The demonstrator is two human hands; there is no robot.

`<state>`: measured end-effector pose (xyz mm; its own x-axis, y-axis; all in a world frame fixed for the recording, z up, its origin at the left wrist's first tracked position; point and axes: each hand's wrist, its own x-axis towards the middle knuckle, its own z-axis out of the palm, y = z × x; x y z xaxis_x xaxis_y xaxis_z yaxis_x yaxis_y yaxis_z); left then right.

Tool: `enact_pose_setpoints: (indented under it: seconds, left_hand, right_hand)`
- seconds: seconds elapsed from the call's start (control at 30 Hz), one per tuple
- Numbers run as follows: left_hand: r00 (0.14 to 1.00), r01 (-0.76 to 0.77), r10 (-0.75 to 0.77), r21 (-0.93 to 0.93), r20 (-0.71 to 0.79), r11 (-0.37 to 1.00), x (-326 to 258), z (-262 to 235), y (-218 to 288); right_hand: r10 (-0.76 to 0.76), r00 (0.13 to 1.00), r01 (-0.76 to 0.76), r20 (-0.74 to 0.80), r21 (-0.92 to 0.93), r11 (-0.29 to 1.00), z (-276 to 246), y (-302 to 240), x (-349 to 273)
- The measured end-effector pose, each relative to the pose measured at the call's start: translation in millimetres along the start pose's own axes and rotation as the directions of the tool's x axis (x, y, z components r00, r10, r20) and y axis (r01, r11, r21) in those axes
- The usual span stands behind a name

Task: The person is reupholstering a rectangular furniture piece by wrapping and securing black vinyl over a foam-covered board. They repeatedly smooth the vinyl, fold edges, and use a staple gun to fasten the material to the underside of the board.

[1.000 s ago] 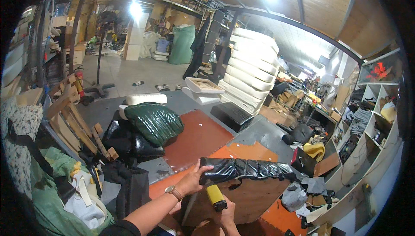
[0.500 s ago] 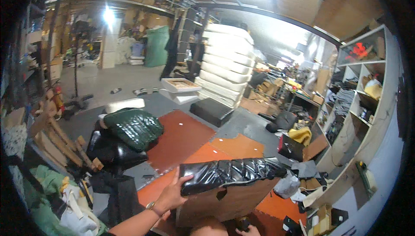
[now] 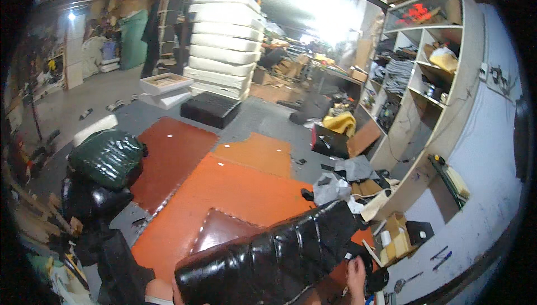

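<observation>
A long cushion covered in glossy black leather fills the lower middle of the view, tilted with its right end higher. My right hand is at that right end, fingers up against the cover. Only a bit of my left hand shows at the bottom edge, under the cushion's left end; its fingers are hidden. A dark brown padded panel lies on the orange floor mat just beyond the cushion.
A green tufted cushion sits on black ones at the left, by a red mat. A stack of white mattresses and a black pad stand further back. Open shelving lines the right wall, with scraps and boxes at its foot.
The view has swung right and down toward the shelving. The black cushion has come up closer to the camera. The yellow and black tool seen in my right hand earlier is no longer visible.
</observation>
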<state>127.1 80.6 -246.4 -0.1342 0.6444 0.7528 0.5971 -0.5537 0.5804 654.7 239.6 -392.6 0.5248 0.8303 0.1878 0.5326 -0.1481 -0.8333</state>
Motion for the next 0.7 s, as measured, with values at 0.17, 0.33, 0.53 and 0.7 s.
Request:
enact_pose_setpoints:
  seconds: [0.17,0.33,0.53,0.7]
  left_hand:
    - [0.998,0.022,-0.018,-0.061,0.066,0.998,-6,-1,-9]
    - [0.987,0.088,-0.059,-0.197,0.148,0.977,5,-24,-62]
    - [0.867,0.417,-0.373,-0.074,0.330,0.906,75,-75,-119]
    - [0.943,0.024,-0.208,0.567,0.262,0.824,109,-34,-82]
  right_hand:
    - [-0.167,0.984,0.180,-0.067,0.399,0.899,-4,-82,66]
    - [-0.236,0.972,0.223,0.012,0.286,0.932,17,-175,39]
    - [-0.354,0.935,0.355,-0.029,0.086,0.931,0,-223,-34]
    - [-0.142,0.981,0.130,-0.132,-0.098,0.987,-21,-216,-69]
